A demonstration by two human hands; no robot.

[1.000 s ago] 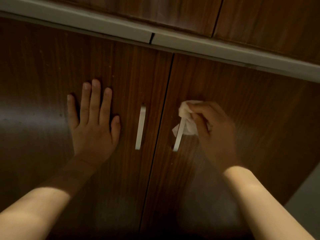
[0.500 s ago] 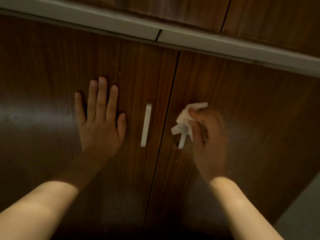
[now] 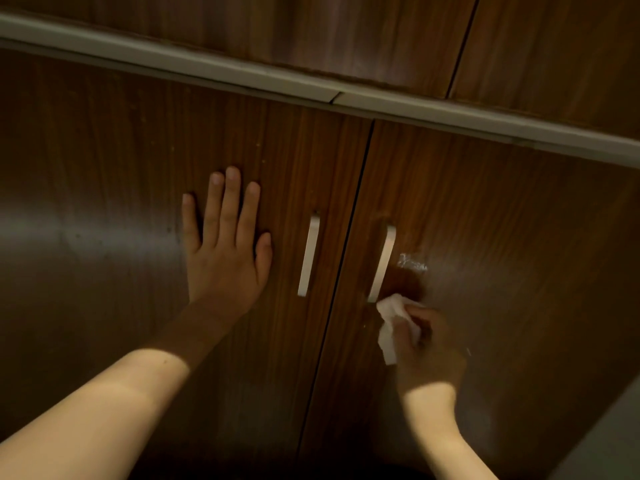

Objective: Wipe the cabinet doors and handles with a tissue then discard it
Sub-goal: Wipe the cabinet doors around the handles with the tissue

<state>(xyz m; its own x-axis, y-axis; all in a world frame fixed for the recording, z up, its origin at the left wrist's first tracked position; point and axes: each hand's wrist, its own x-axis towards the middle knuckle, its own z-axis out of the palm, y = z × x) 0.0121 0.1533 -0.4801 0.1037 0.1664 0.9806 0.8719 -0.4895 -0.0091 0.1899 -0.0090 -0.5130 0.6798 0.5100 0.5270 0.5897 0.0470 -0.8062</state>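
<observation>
Dim room, dark wood-grain cabinet front. My left hand [image 3: 225,251] lies flat and unclenched on the left door [image 3: 104,209], fingers spread, beside the pale left handle [image 3: 309,256]. My right hand [image 3: 427,344] is clenched around a crumpled white tissue [image 3: 389,323], pressed to the right door [image 3: 519,237] just at the lower end of the right handle [image 3: 382,263]. A small whitish smear [image 3: 412,264], perhaps residue or glare, sits right of that handle. A grey trim strip [image 3: 207,69] crosses above both doors; upper panels [image 3: 311,29] lie beyond it.
</observation>
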